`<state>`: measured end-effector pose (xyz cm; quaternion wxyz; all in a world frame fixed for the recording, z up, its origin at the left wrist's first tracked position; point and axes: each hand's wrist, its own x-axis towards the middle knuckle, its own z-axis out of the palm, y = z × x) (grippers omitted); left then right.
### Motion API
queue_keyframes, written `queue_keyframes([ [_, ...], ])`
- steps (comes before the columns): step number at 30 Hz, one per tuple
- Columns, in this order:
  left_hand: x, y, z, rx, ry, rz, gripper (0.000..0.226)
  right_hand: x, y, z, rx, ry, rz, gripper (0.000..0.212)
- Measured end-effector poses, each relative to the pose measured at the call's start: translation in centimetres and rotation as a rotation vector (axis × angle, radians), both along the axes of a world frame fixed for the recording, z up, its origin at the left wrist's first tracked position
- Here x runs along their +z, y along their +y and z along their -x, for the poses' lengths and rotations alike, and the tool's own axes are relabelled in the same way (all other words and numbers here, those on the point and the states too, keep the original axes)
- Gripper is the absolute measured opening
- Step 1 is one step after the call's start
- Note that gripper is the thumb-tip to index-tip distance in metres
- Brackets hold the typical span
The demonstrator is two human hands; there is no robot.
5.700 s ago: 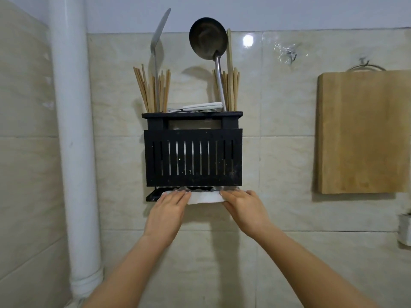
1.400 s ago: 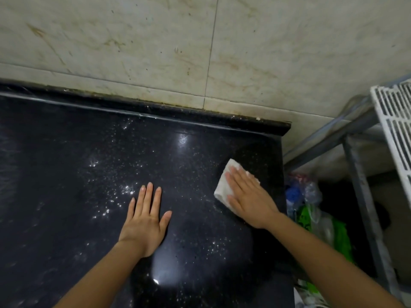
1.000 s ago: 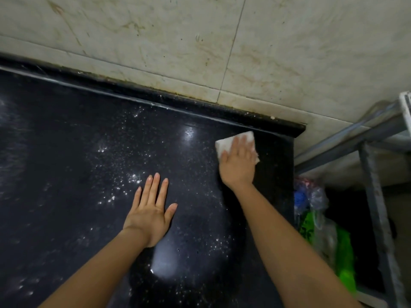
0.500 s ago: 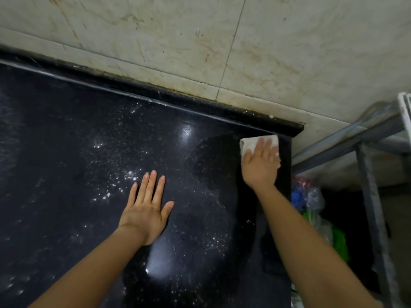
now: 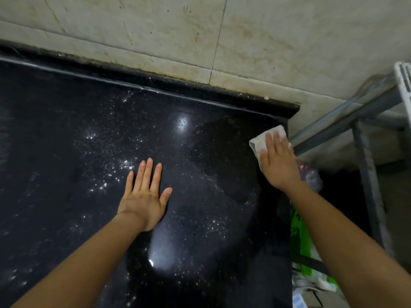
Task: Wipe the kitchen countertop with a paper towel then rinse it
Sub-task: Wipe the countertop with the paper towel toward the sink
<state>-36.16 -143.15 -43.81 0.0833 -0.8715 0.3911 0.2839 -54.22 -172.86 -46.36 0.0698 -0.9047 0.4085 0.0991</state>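
Observation:
The black speckled countertop (image 5: 77, 134) fills the left and middle of the head view, dotted with shiny wet spots and a darker wiped patch near its right end. A folded white paper towel (image 5: 259, 142) lies at the counter's right edge near the back corner. My right hand (image 5: 279, 162) presses flat on the towel, covering most of it. My left hand (image 5: 145, 193) rests palm down on the counter's middle, fingers spread, holding nothing.
A stained beige tiled wall (image 5: 244, 41) rises behind the counter. To the right of the counter's edge stands a grey metal rack (image 5: 364, 156) with a white grille (image 5: 403, 74) on top. Green and clear plastic bags (image 5: 304, 238) sit below in the gap.
My right hand has slid the paper towel from the back corner toward me along the counter's right edge. The left hand has stayed flat in place.

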Motion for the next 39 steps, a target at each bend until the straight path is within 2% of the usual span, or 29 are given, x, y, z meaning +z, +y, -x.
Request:
queue_keyframes([
  [3, 0.2, -0.1, 0.0, 0.006, 0.002, 0.020, 0.064, 0.6, 5.0, 2.9, 0.022, -0.045, -0.032, 0.071],
  [7, 0.1, -0.1, 0.1, 0.010, -0.016, 0.030, 0.064, 0.7, 12.7, 7.1, 0.120, -0.051, -0.061, 0.060],
  [10, -0.1, 0.3, 0.7, 0.019, -0.097, 0.109, 0.065, 0.9, 17.4, 9.6, 0.248, -0.042, -0.063, 0.056],
  [14, 0.9, 2.1, 3.0, 0.151, -0.103, 0.300, 0.060, 1.5, 16.5, 11.6, 0.544, -0.016, -0.101, 0.055],
  [16, 1.3, 4.0, 3.8, 0.216, -0.090, 0.371, 0.059, 1.7, 13.6, 11.1, 0.609, 0.025, -0.069, 0.055],
  [18, 1.0, 6.8, 4.0, 0.270, -0.119, 0.372, 0.060, 1.7, 10.7, 9.1, 0.446, 0.014, -0.037, 0.059],
  [22, 0.5, 11.4, 3.4, 0.440, -0.148, 0.265, 0.066, 1.1, 9.4, 3.1, -0.082, -0.031, -0.092, 0.062],
  [24, 0.4, 12.3, 3.2, 0.463, -0.138, 0.216, 0.068, 1.0, 11.2, 1.4, -0.125, -0.050, -0.101, 0.061],
  [26, 0.2, 12.5, 3.2, 0.461, -0.126, 0.186, 0.069, 0.8, 14.2, 1.7, 0.095, -0.065, -0.065, 0.064],
  [31, -0.3, 12.2, 3.5, 0.490, -0.105, 0.175, 0.068, 1.1, 19.7, 6.7, 0.625, -0.010, -0.011, 0.055],
  [35, -0.5, 12.3, 3.4, 0.480, -0.101, 0.176, 0.068, 1.7, 16.0, 7.8, 0.983, 0.065, -0.057, 0.055],
  [37, -0.7, 12.3, 3.4, 0.482, -0.102, 0.180, 0.068, 2.0, 12.8, 6.0, 0.841, 0.095, -0.035, 0.058],
  [39, -0.8, 12.3, 3.3, 0.480, -0.106, 0.175, 0.067, 2.0, 9.9, 3.4, 0.485, 0.032, -0.017, 0.064],
])
